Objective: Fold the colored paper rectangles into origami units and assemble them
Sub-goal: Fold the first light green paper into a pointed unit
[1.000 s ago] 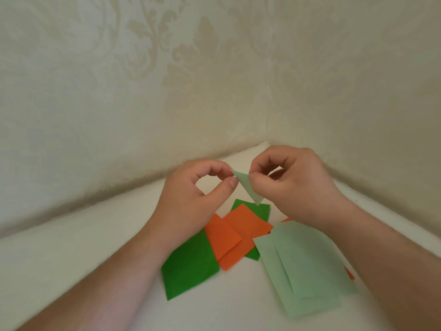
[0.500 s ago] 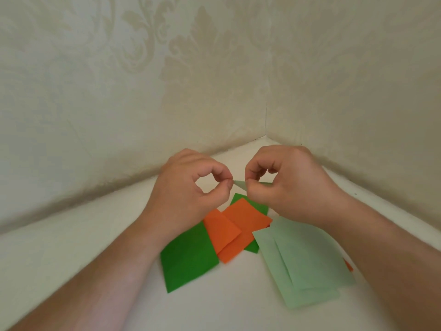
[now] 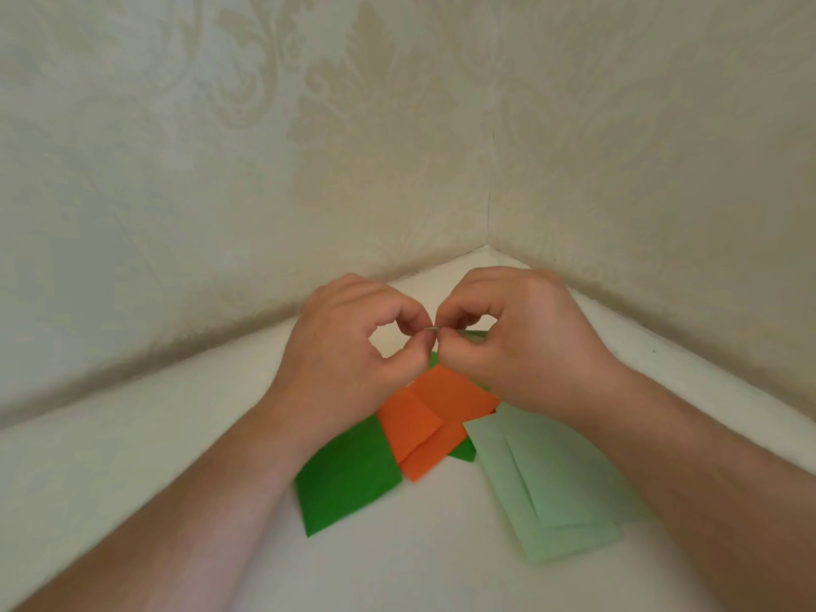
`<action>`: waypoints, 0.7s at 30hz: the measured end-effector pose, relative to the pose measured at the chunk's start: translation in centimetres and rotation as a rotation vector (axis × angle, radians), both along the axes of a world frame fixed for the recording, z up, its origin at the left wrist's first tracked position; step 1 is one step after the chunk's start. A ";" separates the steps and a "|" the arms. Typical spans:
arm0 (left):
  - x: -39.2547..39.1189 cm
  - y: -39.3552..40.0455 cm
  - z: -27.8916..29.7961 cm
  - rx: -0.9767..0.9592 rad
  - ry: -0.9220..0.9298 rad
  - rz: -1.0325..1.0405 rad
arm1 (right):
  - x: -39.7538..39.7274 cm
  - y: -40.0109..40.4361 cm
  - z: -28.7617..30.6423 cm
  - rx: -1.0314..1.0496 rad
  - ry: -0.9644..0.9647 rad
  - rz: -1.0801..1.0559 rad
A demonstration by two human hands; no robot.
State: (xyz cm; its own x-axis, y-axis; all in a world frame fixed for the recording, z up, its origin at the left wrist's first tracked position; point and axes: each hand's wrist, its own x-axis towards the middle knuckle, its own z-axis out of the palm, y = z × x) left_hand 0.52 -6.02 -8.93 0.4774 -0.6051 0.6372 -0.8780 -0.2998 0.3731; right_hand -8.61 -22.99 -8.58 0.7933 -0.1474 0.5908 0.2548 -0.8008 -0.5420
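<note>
1. The left hand [image 3: 349, 351] and right hand [image 3: 525, 346] meet above the desk [image 3: 132, 479], fingers curled.
2. Both pinch a small pale green strip [image 3: 472, 335] between thumb and forefinger.
3. Below lie orange sheets [image 3: 437, 417], dark green sheets [image 3: 349, 474] and pale green sheets [image 3: 543, 492].

you have one head-worn view only, looking forward and down, close above your fingers [image 3: 424, 333]; papers [image 3: 424, 417] lie just below them, the wall corner [image 3: 488, 231] just beyond.
</note>
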 end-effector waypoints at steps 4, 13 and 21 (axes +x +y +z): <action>-0.2 0.0 0.1 0.002 -0.038 -0.012 | 0.0 0.4 -0.1 -0.011 0.013 0.006; -0.3 0.5 0.8 -0.022 -0.016 0.039 | -0.3 -0.7 0.2 -0.030 0.086 -0.087; 0.4 1.3 1.4 -0.121 0.075 0.110 | -0.4 -2.8 0.9 0.034 0.187 -0.272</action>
